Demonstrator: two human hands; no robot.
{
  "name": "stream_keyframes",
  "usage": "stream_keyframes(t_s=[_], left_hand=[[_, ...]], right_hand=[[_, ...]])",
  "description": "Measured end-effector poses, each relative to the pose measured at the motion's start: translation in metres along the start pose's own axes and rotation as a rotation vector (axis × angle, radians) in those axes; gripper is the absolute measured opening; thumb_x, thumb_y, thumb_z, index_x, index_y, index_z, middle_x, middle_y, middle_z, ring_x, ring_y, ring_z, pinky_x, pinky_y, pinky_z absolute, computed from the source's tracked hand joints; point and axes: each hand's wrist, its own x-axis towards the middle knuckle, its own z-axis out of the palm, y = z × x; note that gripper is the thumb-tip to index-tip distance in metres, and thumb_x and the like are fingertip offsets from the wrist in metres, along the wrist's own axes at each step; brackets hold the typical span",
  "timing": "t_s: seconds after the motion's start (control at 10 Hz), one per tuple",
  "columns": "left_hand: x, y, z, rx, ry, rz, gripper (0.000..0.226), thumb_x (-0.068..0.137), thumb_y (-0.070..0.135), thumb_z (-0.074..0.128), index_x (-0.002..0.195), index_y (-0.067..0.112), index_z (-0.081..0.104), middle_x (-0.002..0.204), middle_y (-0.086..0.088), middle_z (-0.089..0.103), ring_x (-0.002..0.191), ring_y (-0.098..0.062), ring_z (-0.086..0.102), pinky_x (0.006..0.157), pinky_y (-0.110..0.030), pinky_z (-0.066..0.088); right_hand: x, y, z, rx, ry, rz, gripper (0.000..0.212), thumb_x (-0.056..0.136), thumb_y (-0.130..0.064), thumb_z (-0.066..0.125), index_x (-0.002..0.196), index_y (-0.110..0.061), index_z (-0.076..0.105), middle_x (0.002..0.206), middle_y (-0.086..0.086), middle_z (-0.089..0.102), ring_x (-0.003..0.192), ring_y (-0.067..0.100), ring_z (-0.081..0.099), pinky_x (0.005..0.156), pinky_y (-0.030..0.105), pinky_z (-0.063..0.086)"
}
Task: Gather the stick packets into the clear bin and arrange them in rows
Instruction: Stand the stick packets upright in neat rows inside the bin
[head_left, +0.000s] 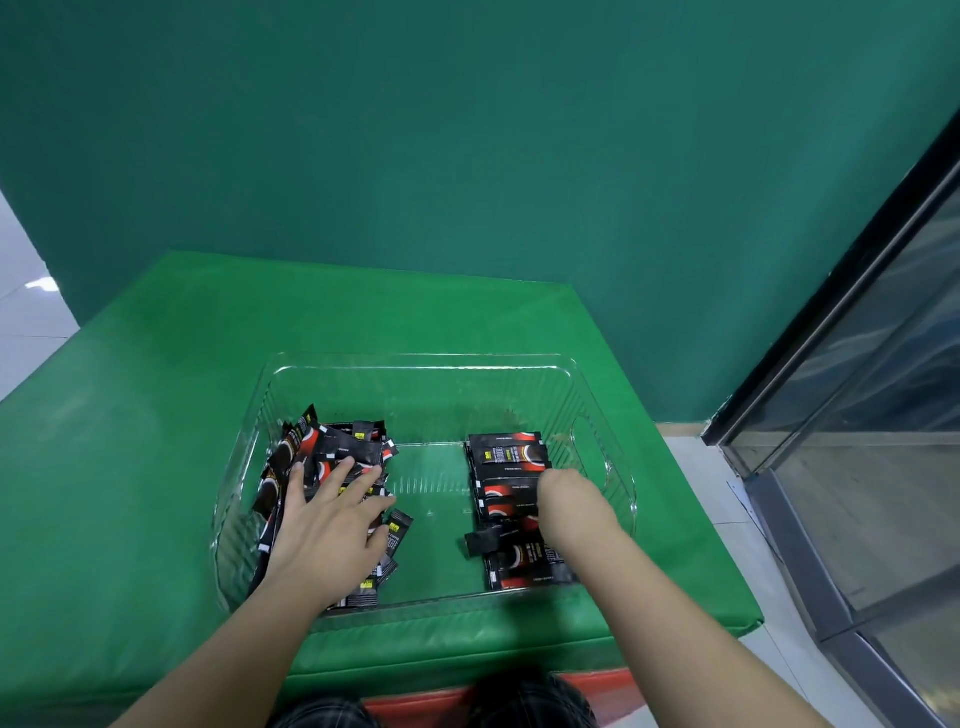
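Left hand (332, 525) lies flat, fingers straight and spread, pressing on the loose heap (322, 467) at the bin's left end; it grips nothing. Right hand (563, 499) reaches down onto the row (511, 499) at the right end; its fingers are turned away under the knuckles, so cannot tell whether they pinch a packet or only push. One packet (480, 540) juts out askew from the row's left edge, near that hand. Bin (415, 364) sits on the green pad (130, 467). No packets show outside the bin, so gathering looks done. Arranging is partly done: one row is laid, the heap is unsorted, and the middle floor is bare.
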Motion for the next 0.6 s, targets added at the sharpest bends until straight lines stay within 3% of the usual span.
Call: stream_keyframes(t_s=[0.1,0.2,0.3,0.4,0.6], left_hand=[[0.000,-0.001,0.001,-0.023,0.018,0.004,0.046,0.098,0.048,0.033,0.144,0.042,0.040,0.161,0.011,0.015,0.150,-0.016,0.002,0.111,-0.059,-0.011],[0.000,-0.001,0.001,-0.019,0.012,0.003,0.046,0.098,0.048,0.033,0.144,0.042,0.040,0.161,0.012,0.014,0.150,-0.016,0.001,0.112,-0.059,-0.011],[0.000,0.000,0.000,-0.009,0.007,-0.005,0.046,0.099,0.049,0.032,0.144,0.043,0.038,0.161,0.013,0.012,0.150,-0.015,-0.001,0.112,-0.058,-0.011],[0.000,0.001,0.000,-0.002,0.005,-0.008,0.047,0.099,0.049,0.031,0.145,0.043,0.037,0.161,0.013,0.010,0.150,-0.015,-0.002,0.112,-0.058,-0.012],[0.000,0.001,-0.001,-0.008,0.017,-0.004,0.047,0.099,0.049,0.032,0.145,0.043,0.038,0.161,0.012,0.012,0.150,-0.015,-0.001,0.111,-0.058,-0.013]], right_hand=[[-0.007,-0.009,0.009,-0.054,0.047,-0.029,0.040,0.091,-0.001,0.048,0.130,-0.001,0.044,0.135,0.023,0.039,0.102,0.030,0.060,0.083,0.034,0.050],[-0.017,-0.023,0.020,-0.044,-0.038,-0.154,0.040,0.095,-0.024,0.050,0.133,-0.012,0.046,0.134,0.017,0.041,0.119,0.032,0.044,0.100,0.042,0.042],[-0.027,-0.036,0.026,-0.050,-0.198,-0.160,0.046,0.097,-0.044,0.042,0.138,-0.022,0.044,0.141,0.013,0.032,0.131,0.033,0.029,0.105,0.046,0.035],[-0.032,-0.048,0.030,-0.121,-0.290,-0.153,0.055,0.097,-0.055,0.029,0.143,-0.024,0.038,0.150,0.012,0.019,0.139,0.032,0.013,0.110,0.048,0.028],[-0.035,-0.050,0.036,-0.087,-0.284,-0.105,0.065,0.096,-0.059,0.020,0.144,-0.019,0.036,0.153,0.011,0.010,0.142,0.030,0.004,0.112,0.048,0.023]])
